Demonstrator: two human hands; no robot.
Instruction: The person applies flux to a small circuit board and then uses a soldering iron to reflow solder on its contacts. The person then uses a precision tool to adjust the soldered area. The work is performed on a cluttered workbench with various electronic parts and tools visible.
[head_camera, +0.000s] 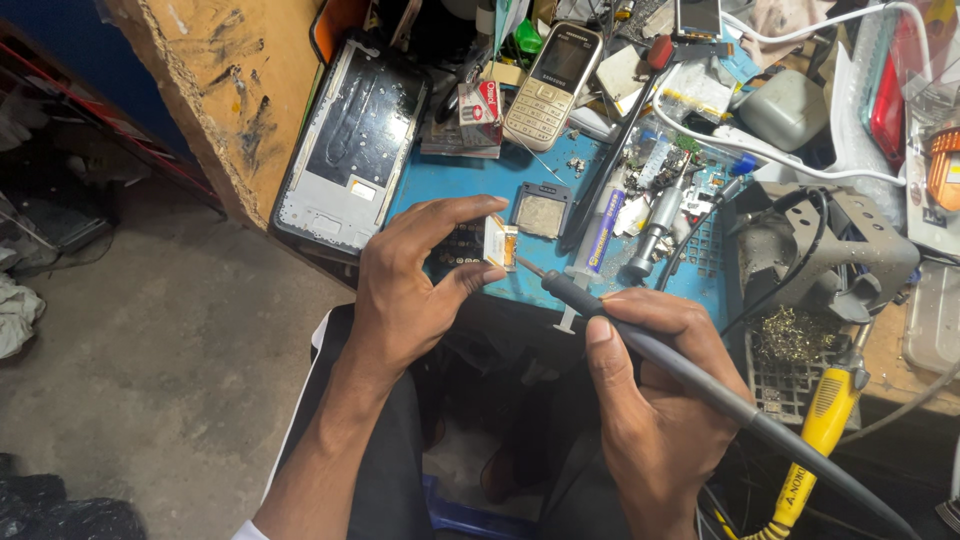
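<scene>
left hand (415, 275): fingers pinched, wrist bent | right hand (655, 380): fingers curled in pen grip

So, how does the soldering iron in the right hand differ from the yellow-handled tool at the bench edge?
The soldering iron is grey and slim; the yellow tool has a thicker, bright yellow handle. The iron is gripped by the right hand, its tip near the small part held by the left hand; the yellow tool is not held and hangs by the metal stand. Both are long hand tools, each trailing a cord.
</scene>
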